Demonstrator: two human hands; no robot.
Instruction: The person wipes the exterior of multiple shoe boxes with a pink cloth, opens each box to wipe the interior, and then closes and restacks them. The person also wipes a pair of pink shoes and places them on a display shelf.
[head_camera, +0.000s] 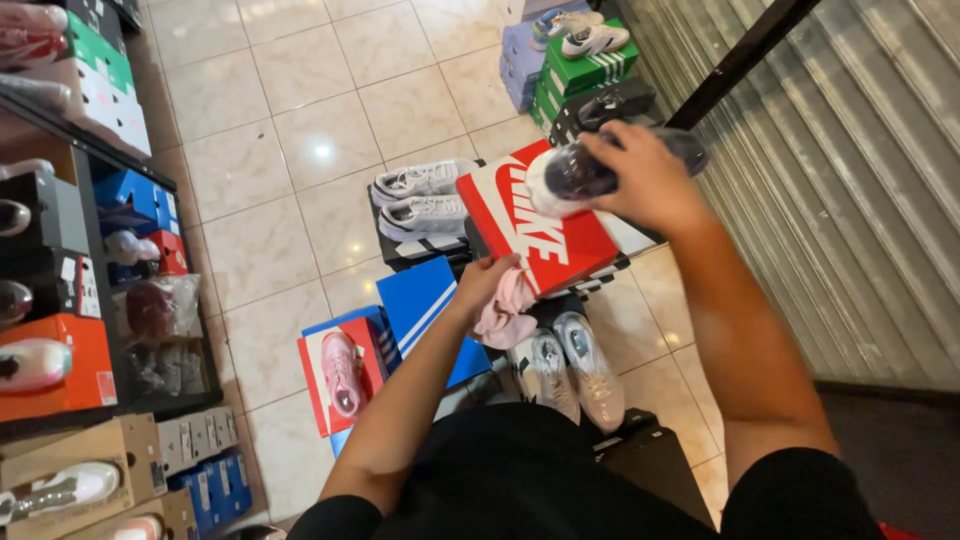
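Lying across the far end of a red shoebox (535, 225), a dark wrapped shoe (580, 172) is gripped from above by the right hand (645, 180), its long axis running left to right. The box is tilted and is steadied at its near edge by the left hand (485, 285), which is closed on a pink cloth (508, 315). White sneakers (425, 198) sit just left of the box.

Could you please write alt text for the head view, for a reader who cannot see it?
Seen from above, a person's left hand grips a pink cloth against a red shoe box, while the right hand holds a dark wrapped shoe over it. Stacked boxes and shoes surround them on a tiled floor.
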